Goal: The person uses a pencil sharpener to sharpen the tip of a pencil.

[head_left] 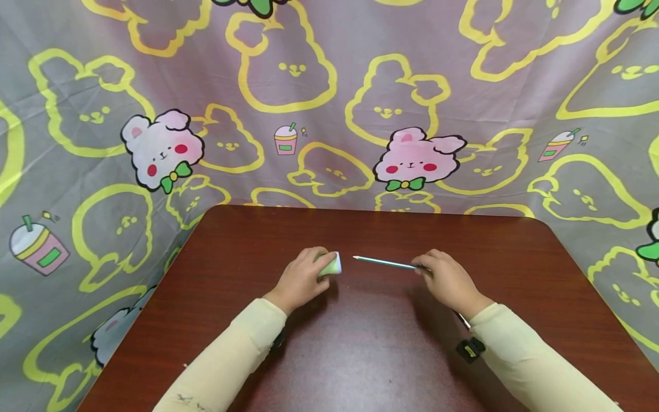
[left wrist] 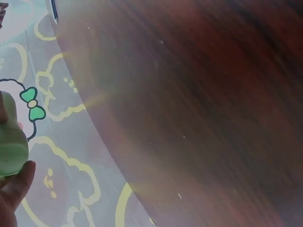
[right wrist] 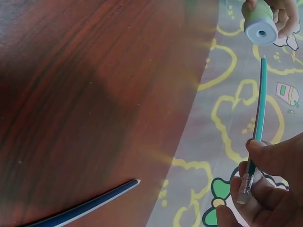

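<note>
My left hand (head_left: 304, 277) grips a light green pencil sharpener (head_left: 330, 264) above the table. In the right wrist view, the pale end of the sharpener (right wrist: 261, 31) shows a small round hole facing the pencil. My right hand (head_left: 449, 280) pinches a teal striped pencil (head_left: 383, 262) near its eraser end between thumb and fingers. The pencil's tip points left at the sharpener, with a short gap between them. At the left wrist view's edge, part of the green sharpener (left wrist: 13, 146) appears beside a finger and thumb.
A dark blue pencil (right wrist: 94, 204) with a white stripe lies on the brown wooden table (head_left: 329, 366), partly hidden beneath the right wrist in the head view. A patterned curtain (head_left: 329, 114) with cartoon animals surrounds the table's back and sides.
</note>
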The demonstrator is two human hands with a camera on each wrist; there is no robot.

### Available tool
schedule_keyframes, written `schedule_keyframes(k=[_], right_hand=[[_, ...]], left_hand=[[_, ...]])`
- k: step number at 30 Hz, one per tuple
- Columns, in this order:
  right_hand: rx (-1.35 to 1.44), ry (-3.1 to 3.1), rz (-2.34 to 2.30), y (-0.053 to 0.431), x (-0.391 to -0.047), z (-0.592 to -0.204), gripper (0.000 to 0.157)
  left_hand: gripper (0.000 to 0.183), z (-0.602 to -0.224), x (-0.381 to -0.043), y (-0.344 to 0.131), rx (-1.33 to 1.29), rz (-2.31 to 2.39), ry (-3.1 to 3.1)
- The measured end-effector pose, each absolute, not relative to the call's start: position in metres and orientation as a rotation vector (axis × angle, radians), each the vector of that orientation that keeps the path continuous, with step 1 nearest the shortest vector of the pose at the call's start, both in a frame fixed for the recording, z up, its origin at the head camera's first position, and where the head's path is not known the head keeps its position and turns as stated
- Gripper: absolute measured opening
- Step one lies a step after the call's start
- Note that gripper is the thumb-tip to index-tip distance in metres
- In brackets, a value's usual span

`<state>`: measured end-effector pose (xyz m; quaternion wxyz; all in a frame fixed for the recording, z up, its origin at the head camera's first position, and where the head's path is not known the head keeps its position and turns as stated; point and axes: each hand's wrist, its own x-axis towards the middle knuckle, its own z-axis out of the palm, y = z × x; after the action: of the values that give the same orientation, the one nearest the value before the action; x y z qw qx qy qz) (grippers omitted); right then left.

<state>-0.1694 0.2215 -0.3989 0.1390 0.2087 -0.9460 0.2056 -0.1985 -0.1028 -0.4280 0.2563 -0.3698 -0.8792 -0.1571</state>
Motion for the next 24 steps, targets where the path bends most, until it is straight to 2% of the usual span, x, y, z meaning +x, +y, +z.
schedule_keyframes(k=[24], right_hand=[[0.673,-2.763,0.622,0.210,-0.169,-0.396,0.014]], left_hand=[[0.055,-0.423,-0.193,-0.098,-0.976,-0.595,-2.434]])
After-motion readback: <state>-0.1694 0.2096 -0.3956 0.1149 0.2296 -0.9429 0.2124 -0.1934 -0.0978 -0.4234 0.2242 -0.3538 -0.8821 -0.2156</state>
